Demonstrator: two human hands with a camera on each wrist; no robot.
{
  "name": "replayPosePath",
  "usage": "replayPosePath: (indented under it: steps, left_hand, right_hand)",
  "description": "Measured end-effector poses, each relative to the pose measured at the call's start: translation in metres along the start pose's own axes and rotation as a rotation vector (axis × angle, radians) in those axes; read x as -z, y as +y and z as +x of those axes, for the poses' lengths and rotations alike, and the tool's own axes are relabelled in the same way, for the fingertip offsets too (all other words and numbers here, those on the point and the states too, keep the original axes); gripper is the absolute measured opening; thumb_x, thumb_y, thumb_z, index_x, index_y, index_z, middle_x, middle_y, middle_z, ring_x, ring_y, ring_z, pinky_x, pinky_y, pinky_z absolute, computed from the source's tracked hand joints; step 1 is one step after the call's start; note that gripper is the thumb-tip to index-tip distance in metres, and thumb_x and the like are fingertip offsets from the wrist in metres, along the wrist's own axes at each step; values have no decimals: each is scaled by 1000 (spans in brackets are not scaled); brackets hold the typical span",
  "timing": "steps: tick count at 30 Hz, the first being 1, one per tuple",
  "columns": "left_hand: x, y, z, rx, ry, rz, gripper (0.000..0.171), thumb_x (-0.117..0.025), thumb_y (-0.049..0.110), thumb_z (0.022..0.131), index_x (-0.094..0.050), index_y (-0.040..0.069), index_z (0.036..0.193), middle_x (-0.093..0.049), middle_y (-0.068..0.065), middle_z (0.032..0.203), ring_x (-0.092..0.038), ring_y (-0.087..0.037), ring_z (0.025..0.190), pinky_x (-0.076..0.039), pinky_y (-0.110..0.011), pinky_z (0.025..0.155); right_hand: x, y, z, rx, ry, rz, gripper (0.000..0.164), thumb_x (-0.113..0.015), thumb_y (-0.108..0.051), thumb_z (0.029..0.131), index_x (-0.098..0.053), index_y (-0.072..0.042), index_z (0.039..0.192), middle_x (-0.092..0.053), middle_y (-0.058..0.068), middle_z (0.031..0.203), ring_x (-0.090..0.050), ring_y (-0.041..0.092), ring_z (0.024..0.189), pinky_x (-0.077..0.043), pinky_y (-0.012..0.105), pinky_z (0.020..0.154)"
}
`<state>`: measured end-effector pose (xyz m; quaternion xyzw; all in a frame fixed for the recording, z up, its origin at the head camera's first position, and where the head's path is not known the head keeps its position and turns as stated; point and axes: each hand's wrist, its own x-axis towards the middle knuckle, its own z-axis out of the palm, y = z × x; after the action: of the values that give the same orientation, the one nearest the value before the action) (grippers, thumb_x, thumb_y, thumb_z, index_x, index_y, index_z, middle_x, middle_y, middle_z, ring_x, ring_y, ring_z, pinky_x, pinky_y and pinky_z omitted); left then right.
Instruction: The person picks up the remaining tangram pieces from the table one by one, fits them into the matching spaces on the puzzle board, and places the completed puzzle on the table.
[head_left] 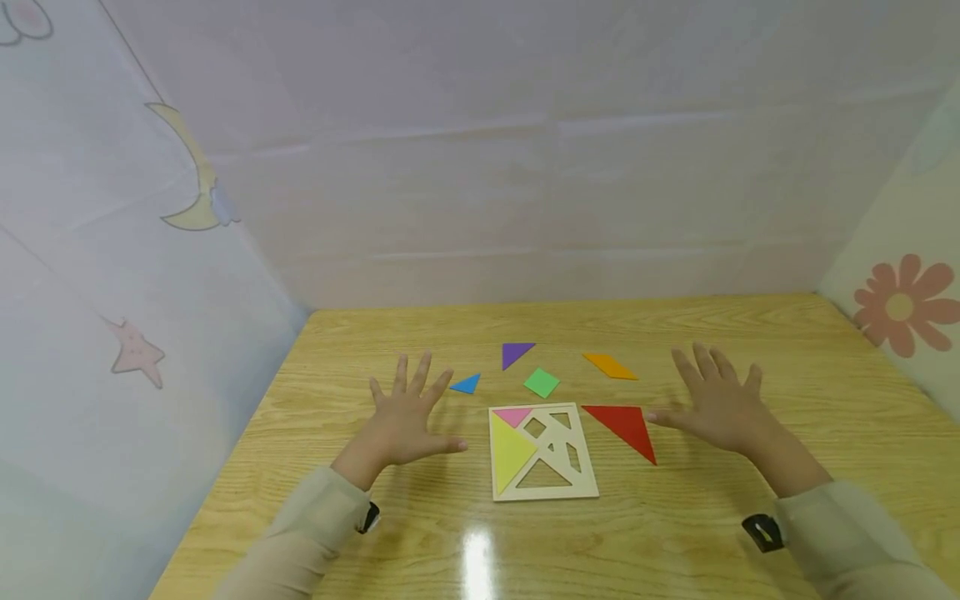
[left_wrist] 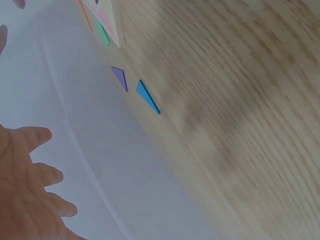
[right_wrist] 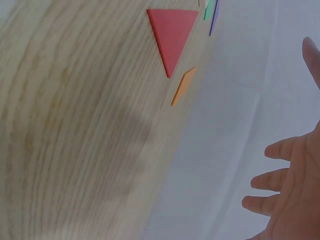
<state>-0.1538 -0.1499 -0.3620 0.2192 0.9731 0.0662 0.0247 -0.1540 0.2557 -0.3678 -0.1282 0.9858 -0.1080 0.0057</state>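
Note:
A square wooden tangram board (head_left: 545,494) lies on the table, with a yellow triangle (head_left: 510,450) and a pink triangle (head_left: 512,416) in its left part; its other cutouts show bare. Behind it lie a green square (head_left: 542,383), a purple triangle (head_left: 515,353), a blue triangle (head_left: 467,384) and an orange parallelogram (head_left: 611,366). Right of the board is a red triangle (head_left: 627,429). My left hand (head_left: 405,421) hovers left of the board, fingers spread, holding nothing. My right hand (head_left: 723,408) is likewise spread and empty above the table, its thumb near the red triangle in the head view.
The wooden table (head_left: 360,542) meets a pale cloth backdrop (head_left: 525,208) at its far edge. Printed cloth walls stand on both sides, with a moon (head_left: 197,175) on the left and a flower (head_left: 900,307) on the right. Dark straps circle both sleeves.

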Motion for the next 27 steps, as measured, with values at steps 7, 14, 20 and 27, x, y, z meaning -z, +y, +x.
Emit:
replayPosePath:
  steps: [7, 14, 20, 27]
  left_hand:
    - [-6, 5, 3, -15, 6, -1, 96, -49, 71, 65, -14, 21, 139, 11, -10, 142, 20, -37, 122, 8, -71, 81]
    - [-14, 9, 4, -20, 1, -30, 96, -52, 69, 64, -15, 22, 139, 11, -8, 141, 22, -35, 122, 7, -69, 85]
    - [-18, 12, 6, -16, -23, -20, 95, -50, 70, 65, -17, 21, 139, 10, -9, 142, 18, -36, 124, 5, -67, 88]
    - [-23, 14, 8, -44, -55, -17, 96, -48, 71, 65, -14, 21, 139, 9, -10, 142, 16, -37, 124, 4, -66, 89]
  right_hand:
    - [-3, -2, 1, -3, -7, 9, 102, -47, -66, 71, -11, 4, 136, -8, 35, 134, -7, 52, 118, 7, 73, 78]
    - [-9, -5, 2, 8, -8, 10, 102, -48, -66, 71, -11, 4, 136, -8, 35, 134, -9, 52, 118, 7, 73, 78]
    - [-10, -7, 1, 5, -13, 29, 103, -48, -67, 70, -13, 5, 135, -8, 35, 134, -8, 52, 118, 8, 73, 78]
    - [-17, -8, 1, -4, -24, 37, 104, -47, -68, 69, -13, 5, 135, -7, 35, 134, -7, 52, 118, 8, 72, 79]
